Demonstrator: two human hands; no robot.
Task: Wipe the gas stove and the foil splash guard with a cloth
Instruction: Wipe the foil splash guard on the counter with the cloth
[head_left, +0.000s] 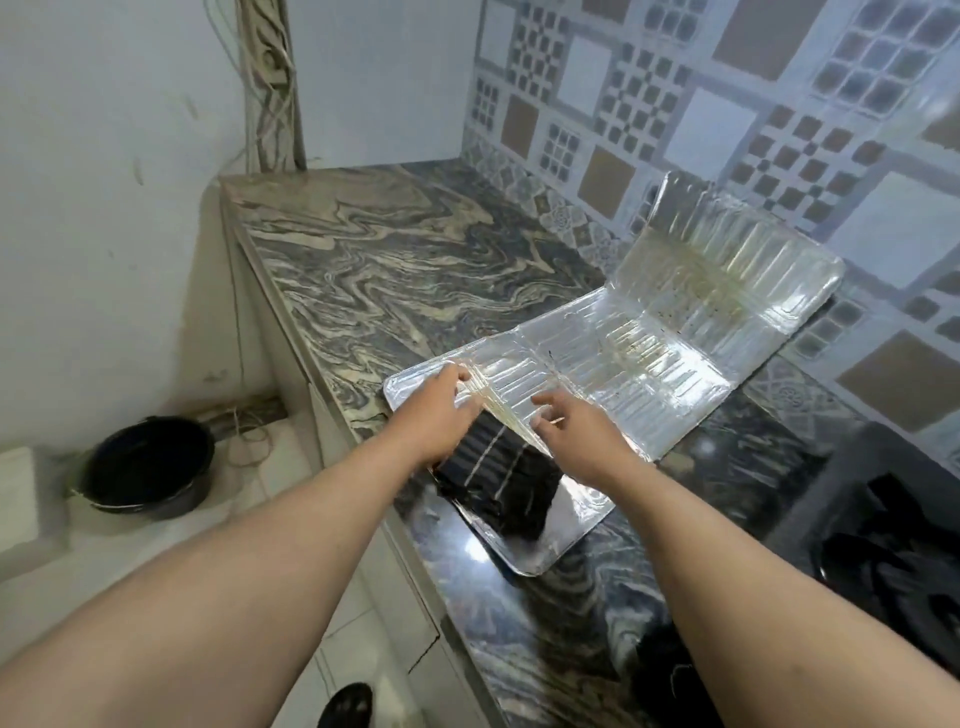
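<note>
Both forearms reach in from the bottom edge toward the foil splash guard (623, 364), which lies unfolded on the marbled countertop (389, 270), its far panel tilted up against the tiled wall (727, 104). On its near panel sits a dark striped cloth (498, 483), folded. The left hand (441, 410) rests fingers-down on the foil by the cloth's far edge, loosely spread; the right hand (576, 436) hovers just beside the cloth, fingers splayed and gripping nothing. The guard seems to be the step in hand, with wiping not yet begun; next the cloth wants picking up while one hand steadies the flimsy sheet. Brownish grease streaks and dark specks mark the middle and far panels. The black gas stove (883, 525) sits at right.
</note>
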